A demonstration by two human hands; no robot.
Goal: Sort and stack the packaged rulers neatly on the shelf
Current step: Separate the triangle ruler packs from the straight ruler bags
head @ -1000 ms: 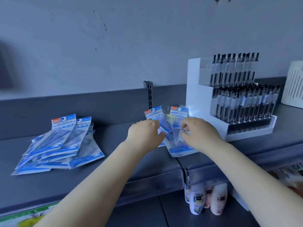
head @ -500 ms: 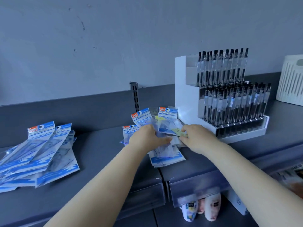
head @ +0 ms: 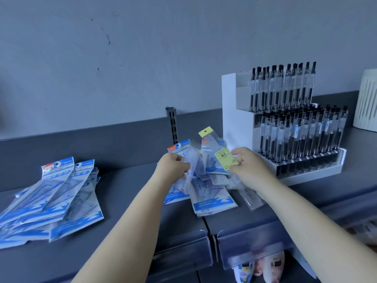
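Observation:
A loose heap of blue-and-clear ruler packs (head: 212, 198) lies mid-shelf on the grey shelf (head: 130, 180). My left hand (head: 173, 170) grips a blue-headed ruler pack (head: 184, 152) lifted out of the heap. My right hand (head: 247, 168) pinches a narrow clear pack with a yellow header and yellow label (head: 219, 152), raised and tilted above the heap. A second fanned pile of blue ruler packs (head: 55, 201) lies at the shelf's left.
A white tiered display of black pens (head: 293, 127) stands just right of the heap. A white ribbed container (head: 366, 103) sits at far right. A slotted metal upright (head: 172, 125) rises behind the heap. Small bottles (head: 259, 268) hang below the shelf edge.
My right hand has pulled the yellow-labelled narrow pack up out of the heap. My left hand has lifted its blue pack slightly. The view shifted a little to the left.

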